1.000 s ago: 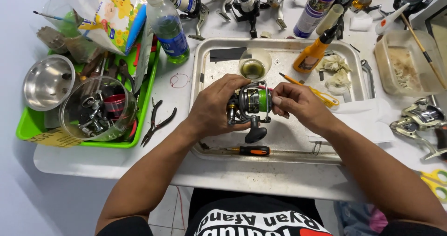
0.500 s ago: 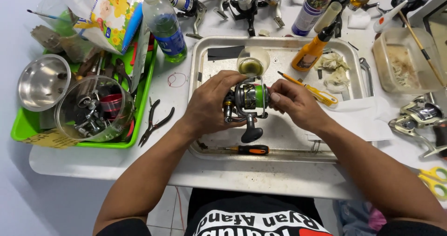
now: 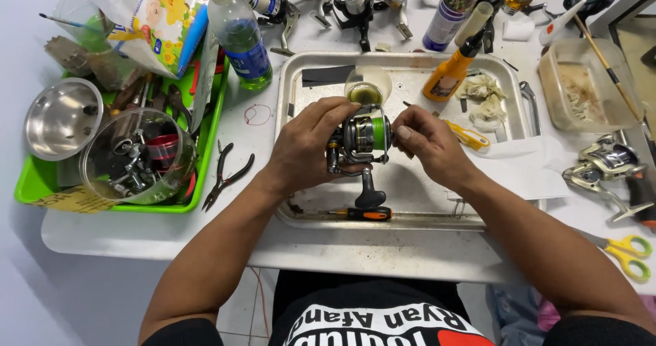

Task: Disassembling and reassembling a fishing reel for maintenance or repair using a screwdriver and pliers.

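White table [image 3: 410,250], steel tray [image 3: 410,62], green tray [image 3: 212,148], pliers [image 3: 229,175], scissors [image 3: 625,250], green bottle [image 3: 239,38]

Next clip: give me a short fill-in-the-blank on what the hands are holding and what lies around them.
1. Both hands hold a fishing reel whose spool carries ____ line.
2. The reel is held above a metal ____.
3. The pliers lie between that and the ____ bin.
4. The scissors have ____ handles.

Missing words: green; tray; green; yellow

Metal tray [image 3: 301,79] on a white table, left hand [image 3: 305,146] and right hand [image 3: 429,143] gripping a fishing reel [image 3: 362,135] with green line above the tray, screwdriver [image 3: 362,213] at the tray's near edge, pliers [image 3: 227,175] left of the tray, orange bottle [image 3: 452,76] inside its far corner.
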